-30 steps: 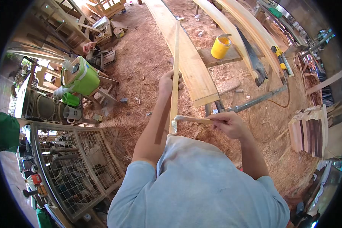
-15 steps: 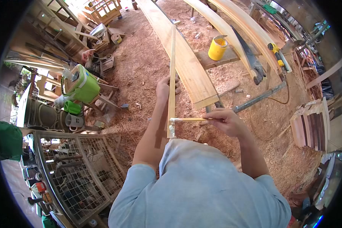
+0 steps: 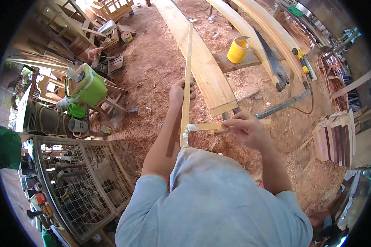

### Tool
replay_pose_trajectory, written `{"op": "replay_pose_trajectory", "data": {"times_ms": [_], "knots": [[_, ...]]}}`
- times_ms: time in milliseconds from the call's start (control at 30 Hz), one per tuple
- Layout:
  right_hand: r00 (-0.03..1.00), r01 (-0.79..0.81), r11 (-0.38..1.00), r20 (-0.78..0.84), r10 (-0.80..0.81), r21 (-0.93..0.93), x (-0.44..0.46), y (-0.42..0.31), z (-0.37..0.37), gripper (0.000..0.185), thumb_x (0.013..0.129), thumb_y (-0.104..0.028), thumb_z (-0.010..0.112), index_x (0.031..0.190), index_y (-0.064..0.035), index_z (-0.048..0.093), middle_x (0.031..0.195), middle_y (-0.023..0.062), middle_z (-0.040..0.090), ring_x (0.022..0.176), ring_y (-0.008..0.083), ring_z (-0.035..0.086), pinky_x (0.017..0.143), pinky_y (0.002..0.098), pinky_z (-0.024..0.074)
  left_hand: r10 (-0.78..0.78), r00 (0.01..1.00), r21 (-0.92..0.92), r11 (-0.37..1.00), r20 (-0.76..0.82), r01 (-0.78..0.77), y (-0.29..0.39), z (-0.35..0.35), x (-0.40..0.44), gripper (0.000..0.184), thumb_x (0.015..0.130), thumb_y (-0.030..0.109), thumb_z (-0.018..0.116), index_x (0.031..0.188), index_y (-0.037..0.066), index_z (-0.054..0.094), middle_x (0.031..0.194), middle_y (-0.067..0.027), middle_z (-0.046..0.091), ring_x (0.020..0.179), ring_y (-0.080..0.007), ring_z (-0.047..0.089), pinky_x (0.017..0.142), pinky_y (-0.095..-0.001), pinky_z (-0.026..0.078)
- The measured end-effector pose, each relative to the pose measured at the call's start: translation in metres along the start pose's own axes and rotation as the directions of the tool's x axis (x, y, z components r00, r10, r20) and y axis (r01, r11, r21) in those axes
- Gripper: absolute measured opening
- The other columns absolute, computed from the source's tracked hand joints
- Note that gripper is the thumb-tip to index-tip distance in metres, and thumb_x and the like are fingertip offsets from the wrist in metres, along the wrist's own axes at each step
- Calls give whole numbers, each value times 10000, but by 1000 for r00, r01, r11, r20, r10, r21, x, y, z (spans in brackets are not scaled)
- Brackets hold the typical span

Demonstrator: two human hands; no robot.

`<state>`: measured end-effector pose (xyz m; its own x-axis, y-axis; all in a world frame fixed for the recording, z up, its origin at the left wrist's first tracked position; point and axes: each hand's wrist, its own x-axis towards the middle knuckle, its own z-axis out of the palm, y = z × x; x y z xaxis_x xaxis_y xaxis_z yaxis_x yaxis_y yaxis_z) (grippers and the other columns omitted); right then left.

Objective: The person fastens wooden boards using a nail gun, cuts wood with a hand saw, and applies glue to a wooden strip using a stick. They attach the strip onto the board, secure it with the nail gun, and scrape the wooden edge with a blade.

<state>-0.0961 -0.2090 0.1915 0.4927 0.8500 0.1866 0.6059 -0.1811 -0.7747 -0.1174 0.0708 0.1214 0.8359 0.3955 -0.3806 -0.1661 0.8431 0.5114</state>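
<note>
1. Strip (image 3: pixel 186 109): left of plank (image 3: pixel 208 76), far end overlapping it in view; left hand (image 3: pixel 177 94) fingers curled around it.
2. Stick (image 3: pixel 210 126): nearer the wearer than plank; pinched in right hand (image 3: pixel 246 131), tip at Strip's white paste (image 3: pixel 185 136).
3. Risk, judged: hard pressure could twist Strip or spill paste.
4. Strip's long axis: lengthwise away from wearer, far end toward plank.

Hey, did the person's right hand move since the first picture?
Yes, a little: in this view the right hand has shifted upward, closer to the near end of the wide plank.
</note>
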Motion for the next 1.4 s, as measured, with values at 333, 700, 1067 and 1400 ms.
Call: {"op": "replay_pose_trajectory", "data": {"times_ms": [333,700,1067,1400], "knots": [[977,210,916,51,-206,-341,14,-25,-36,296,810,-5,675,1061,-136,762,863,55,666,849,262,658,777,393,512,-3,1000,53,999,4,3,2,1,-1,180,1022,92,382,1028,-56,484,814,-80,485,613,-124,448,447,-243,369],[964,-218,954,200,177,205,3,14,22,249,913,-88,703,1159,-89,733,928,104,711,849,196,672,761,331,525,5,1000,35,999,6,-5,-1,-5,-5,194,1019,93,373,1028,-57,497,825,-82,497,607,-124,445,460,-240,376],[893,-449,738,224,391,503,4,24,36,258,964,-99,646,1191,7,707,868,-18,652,818,52,560,700,237,468,18,999,8,1000,-51,-17,-3,-6,-7,215,1013,97,390,1036,-71,523,836,-99,493,630,-134,469,459,-249,385],[933,-352,874,203,298,335,7,26,31,242,948,-92,658,1171,-27,726,809,-25,626,767,59,541,672,248,455,-8,998,-52,999,-61,5,-2,-6,-8,195,1011,92,399,1026,-69,508,842,-101,500,644,-153,466,471,-264,380]]}}
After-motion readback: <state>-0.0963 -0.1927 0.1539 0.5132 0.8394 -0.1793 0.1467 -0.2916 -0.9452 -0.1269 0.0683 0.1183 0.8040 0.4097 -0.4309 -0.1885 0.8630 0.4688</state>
